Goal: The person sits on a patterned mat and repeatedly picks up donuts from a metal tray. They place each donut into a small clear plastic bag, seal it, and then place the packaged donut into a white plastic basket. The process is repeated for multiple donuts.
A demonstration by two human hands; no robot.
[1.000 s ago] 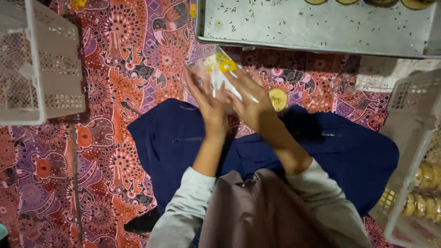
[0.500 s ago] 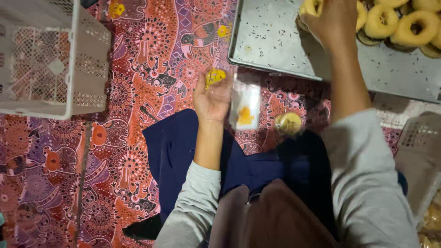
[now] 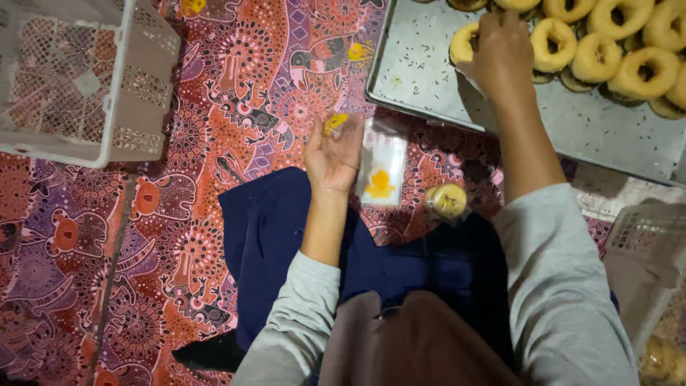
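Observation:
My left hand (image 3: 332, 154) holds a small clear plastic bag (image 3: 382, 171) with a yellow print, palm up, above my dark blue lap cloth (image 3: 286, 236). My right hand (image 3: 500, 50) reaches up onto the metal tray (image 3: 421, 71) and closes around a pale ring-shaped doughnut (image 3: 464, 44) at the left end of the row. Several more doughnuts (image 3: 614, 43) lie across the tray's far right. A bagged doughnut (image 3: 446, 200) rests on the patterned mat just right of the bag.
A white perforated plastic basket (image 3: 136, 93) stands at the upper left on the red patterned mat (image 3: 214, 107). Another white basket (image 3: 643, 243) at the lower right holds packed doughnuts. Crumbs speckle the tray.
Both hands held the bag together a second ago. My right hand has since left it and reached up to the tray, closing on a doughnut. The left hand keeps the bag.

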